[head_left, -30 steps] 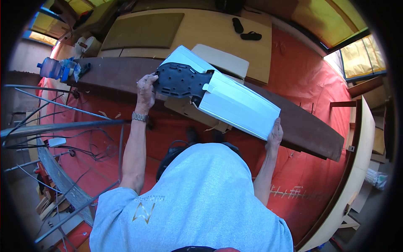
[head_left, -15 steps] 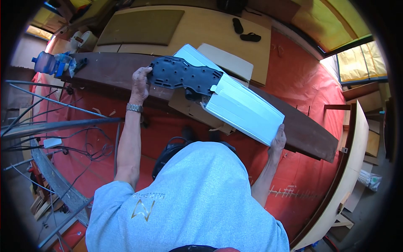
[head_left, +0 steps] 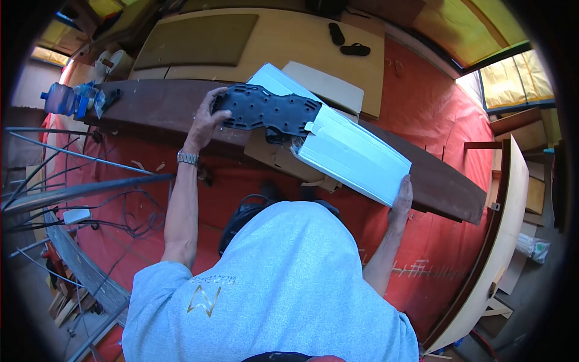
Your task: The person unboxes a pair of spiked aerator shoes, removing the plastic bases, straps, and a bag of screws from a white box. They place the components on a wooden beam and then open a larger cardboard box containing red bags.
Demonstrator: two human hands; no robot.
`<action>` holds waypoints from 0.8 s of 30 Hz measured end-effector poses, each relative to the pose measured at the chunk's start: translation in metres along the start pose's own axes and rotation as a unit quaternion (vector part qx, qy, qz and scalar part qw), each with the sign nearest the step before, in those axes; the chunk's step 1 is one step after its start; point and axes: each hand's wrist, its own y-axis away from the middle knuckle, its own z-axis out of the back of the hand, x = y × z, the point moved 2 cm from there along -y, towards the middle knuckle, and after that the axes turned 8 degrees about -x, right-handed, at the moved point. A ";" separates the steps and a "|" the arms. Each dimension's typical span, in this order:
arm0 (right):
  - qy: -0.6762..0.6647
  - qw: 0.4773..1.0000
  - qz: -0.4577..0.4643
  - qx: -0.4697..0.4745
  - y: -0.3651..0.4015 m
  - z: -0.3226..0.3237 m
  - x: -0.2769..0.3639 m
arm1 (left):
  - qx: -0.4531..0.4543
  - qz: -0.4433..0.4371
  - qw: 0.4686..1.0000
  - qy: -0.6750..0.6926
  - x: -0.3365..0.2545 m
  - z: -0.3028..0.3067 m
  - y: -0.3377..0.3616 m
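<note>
My left hand (head_left: 208, 120) is closed on the left end of a black plastic shoe sole (head_left: 265, 110) with strap slots and small studs, its thumb and fingers at the edges. The sole's right end meets a pale blue-white cardboard box (head_left: 356, 158), whose flap (head_left: 277, 78) stands out behind it. A darker black part (head_left: 277, 137) hangs under the sole, mostly hidden. At the box's lower right end, my right hand (head_left: 402, 196) holds the edge with its fingers along the side.
A long brown board (head_left: 157, 99) runs beneath the box, with an opened brown carton (head_left: 280, 160) beside it. Red sheeting (head_left: 422, 253) covers the floor. Metal rods (head_left: 78, 192) and cables crowd the left; a pale panel (head_left: 512, 229) stands right. Black flip-flops (head_left: 354, 49) lie beyond.
My left hand has shifted its grip on the sole, with the thumb now lower and apart from the fingers. The sole and box have moved very slightly right.
</note>
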 end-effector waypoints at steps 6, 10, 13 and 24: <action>0.071 0.997 0.023 0.032 -0.005 0.007 0.002 | 0.061 -0.168 0.866 -0.466 -0.055 -0.016 0.014; 0.073 0.996 0.032 0.042 -0.011 0.009 -0.004 | 0.080 -0.319 0.759 -0.562 -0.069 -0.051 0.007; 0.062 0.997 0.025 0.042 -0.012 0.009 -0.008 | 0.157 -0.267 0.715 -0.627 -0.083 -0.081 -0.001; 0.058 0.996 0.040 0.045 -0.007 0.011 -0.003 | 0.207 -0.256 0.769 -0.548 -0.088 -0.087 -0.025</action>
